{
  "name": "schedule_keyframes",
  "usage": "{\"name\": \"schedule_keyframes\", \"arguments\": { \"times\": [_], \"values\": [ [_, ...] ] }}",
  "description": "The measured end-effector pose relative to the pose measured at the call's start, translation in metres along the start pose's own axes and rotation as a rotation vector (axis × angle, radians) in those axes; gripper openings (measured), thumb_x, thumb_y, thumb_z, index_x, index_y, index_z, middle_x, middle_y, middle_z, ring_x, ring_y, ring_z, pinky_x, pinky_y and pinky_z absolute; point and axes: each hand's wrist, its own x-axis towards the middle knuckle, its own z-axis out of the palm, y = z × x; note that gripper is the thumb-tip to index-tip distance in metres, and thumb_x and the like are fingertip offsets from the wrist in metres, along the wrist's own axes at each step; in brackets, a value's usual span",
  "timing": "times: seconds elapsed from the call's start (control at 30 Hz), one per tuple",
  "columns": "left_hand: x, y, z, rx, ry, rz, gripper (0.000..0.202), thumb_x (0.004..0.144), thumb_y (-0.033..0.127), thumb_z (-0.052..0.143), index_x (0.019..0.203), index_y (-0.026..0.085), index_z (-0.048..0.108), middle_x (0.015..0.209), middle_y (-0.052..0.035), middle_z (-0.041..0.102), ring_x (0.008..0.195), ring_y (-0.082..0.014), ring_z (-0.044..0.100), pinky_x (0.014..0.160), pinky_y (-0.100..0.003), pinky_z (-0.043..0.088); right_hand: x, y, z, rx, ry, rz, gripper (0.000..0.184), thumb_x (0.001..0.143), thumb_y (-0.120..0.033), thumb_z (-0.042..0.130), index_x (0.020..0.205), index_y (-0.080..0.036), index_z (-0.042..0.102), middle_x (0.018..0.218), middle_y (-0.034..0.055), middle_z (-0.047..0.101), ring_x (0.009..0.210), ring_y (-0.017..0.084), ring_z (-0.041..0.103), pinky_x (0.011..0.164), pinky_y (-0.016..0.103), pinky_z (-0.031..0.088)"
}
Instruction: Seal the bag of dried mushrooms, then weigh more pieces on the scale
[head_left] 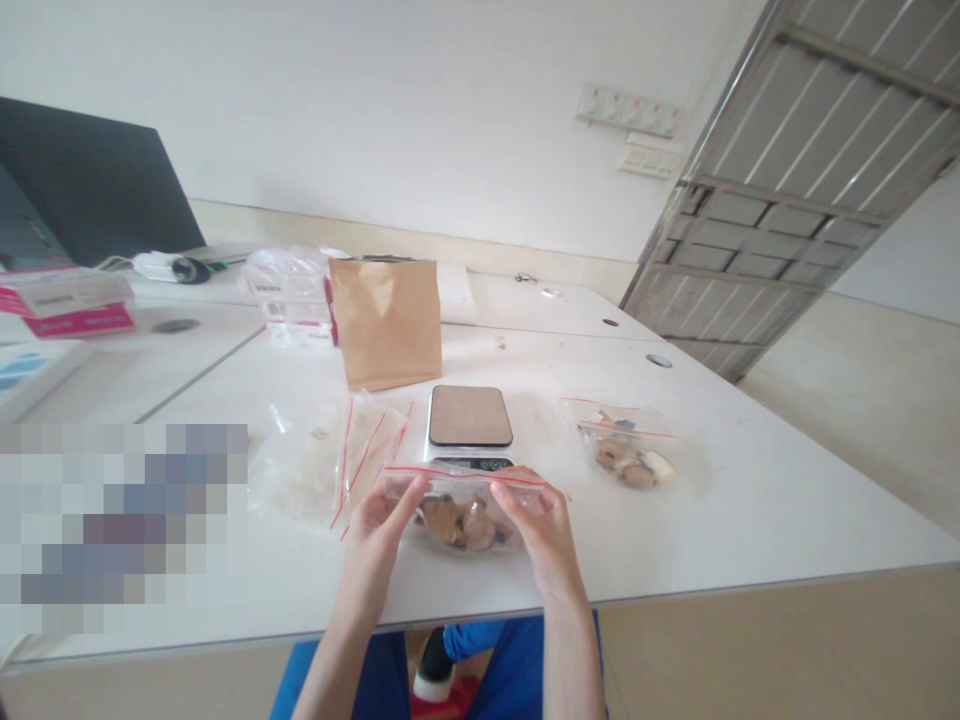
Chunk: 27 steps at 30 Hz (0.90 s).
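Both my hands grip a clear zip bag [469, 522] near its red-striped top edge, low over the table's front. Brown dried pieces, possibly mushroom slices, lie inside it. My left hand [382, 515] pinches the left part of the top, thumb in front. On the right part, my right hand [541, 520] pinches in the same way. Just beyond the bag stands a digital kitchen scale [471, 416] with a bare plate; the bag's top partly covers its display. A second filled zip bag [630, 452] lies flat to the right.
Flat zip bags [300, 465] lie left of my hands. A brown paper bag [390, 325] stands behind the scale, beside plastic-wrapped boxes [291, 295]. Farther left are pink-and-white boxes [71, 300] and a dark monitor [97, 185]. The table's front edge [675, 588] runs close to me.
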Motion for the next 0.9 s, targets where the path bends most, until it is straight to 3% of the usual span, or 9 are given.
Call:
{"name": "schedule_keyframes", "arguments": {
  "times": [0.2, 0.33, 0.6, 0.77, 0.9],
  "values": [
    [-0.001, 0.008, 0.003, 0.037, 0.094, 0.030, 0.034, 0.064, 0.051, 0.072, 0.073, 0.018, 0.071, 0.077, -0.0063, 0.073, 0.080, -0.0226, 0.066, 0.077, -0.032, 0.050, 0.001, 0.003, 0.006, -0.005, 0.092, -0.071, 0.014, 0.076, -0.032, 0.068, 0.077, -0.018, 0.072, 0.079, 0.0037, 0.070, 0.081, 0.019, 0.063, 0.079, 0.033, 0.049],
    [-0.002, 0.002, 0.002, 0.016, 0.149, 0.044, 0.031, 0.066, 0.048, 0.072, 0.073, 0.018, 0.071, 0.075, -0.0044, 0.072, 0.077, -0.0195, 0.065, 0.075, -0.028, 0.049, 0.000, 0.001, 0.007, -0.023, 0.073, -0.086, 0.014, 0.076, -0.032, 0.068, 0.077, -0.019, 0.073, 0.080, 0.0047, 0.070, 0.083, 0.020, 0.064, 0.080, 0.035, 0.049],
    [-0.006, -0.001, 0.000, -0.255, 0.028, 0.010, 0.028, 0.067, 0.045, 0.074, 0.078, 0.019, 0.073, 0.080, -0.0041, 0.072, 0.082, -0.0179, 0.063, 0.076, -0.025, 0.047, -0.004, -0.009, 0.004, 0.104, -0.033, -0.109, 0.015, 0.071, -0.034, 0.072, 0.079, -0.022, 0.075, 0.090, 0.0069, 0.073, 0.095, 0.025, 0.066, 0.087, 0.040, 0.051],
    [-0.006, -0.003, -0.002, -0.195, -0.009, 0.077, 0.023, 0.069, 0.041, 0.073, 0.077, 0.019, 0.073, 0.092, -0.0061, 0.071, 0.092, -0.0214, 0.062, 0.079, -0.028, 0.049, -0.005, -0.007, 0.006, 0.109, 0.001, 0.004, 0.030, 0.067, -0.040, 0.075, 0.091, -0.021, 0.074, 0.097, 0.0078, 0.073, 0.091, 0.024, 0.068, 0.085, 0.039, 0.052],
    [-0.006, -0.005, -0.003, -0.126, -0.049, 0.087, 0.022, 0.070, 0.037, 0.073, 0.082, 0.018, 0.073, 0.089, -0.0065, 0.071, 0.088, -0.0214, 0.064, 0.078, -0.028, 0.050, -0.003, -0.006, 0.008, 0.092, -0.008, -0.020, 0.023, 0.068, -0.039, 0.073, 0.082, -0.021, 0.075, 0.086, 0.0061, 0.073, 0.085, 0.022, 0.067, 0.080, 0.035, 0.052]
  ]
}}
